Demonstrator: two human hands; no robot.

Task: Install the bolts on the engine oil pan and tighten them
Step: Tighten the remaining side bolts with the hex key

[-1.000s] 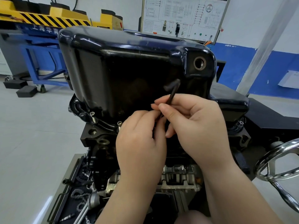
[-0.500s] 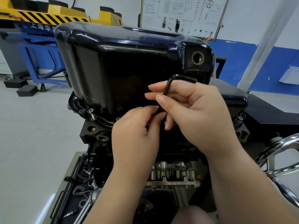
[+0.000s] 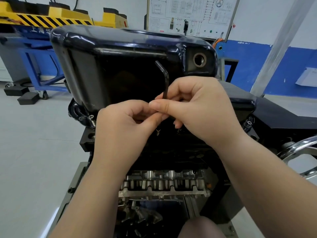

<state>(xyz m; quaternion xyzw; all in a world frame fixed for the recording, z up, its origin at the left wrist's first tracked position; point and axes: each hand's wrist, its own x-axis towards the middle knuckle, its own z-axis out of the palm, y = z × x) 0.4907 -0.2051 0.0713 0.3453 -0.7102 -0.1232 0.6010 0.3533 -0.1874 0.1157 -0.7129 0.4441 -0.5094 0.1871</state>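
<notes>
— Oil pan (image 3: 120, 54) first: what does it look like?

— Glossy black stamped metal, with rounded corners and a deep box shape, sitting upside down on top of the engine block (image 3: 164, 184) in the middle of the view. At its left lower flange a silver bolt (image 3: 91, 117) stands loose in its hole, the threads showing. On the upper right corner there is a round threaded drain hole (image 3: 199, 59).

— And the hands?

— The left hand (image 3: 123, 127) is curled in front of the pan's near flange, fingers pinched shut around something small; I cannot tell what. The right hand (image 3: 202, 110) has its fingers closed on the shaft of a dark, L-shaped hex key (image 3: 165, 78), thumb pressing against the left forefinger. The key's long leg runs down between both hands toward the flange.

— What changed from half a second ago?

— The key's short arm pointed right then; it now points up and left, so the key has been spun. Both hands have stayed at the same spot.

— Anything at far right?

— A chromed hand wheel (image 3: 298, 148), shiny and curved.
</notes>
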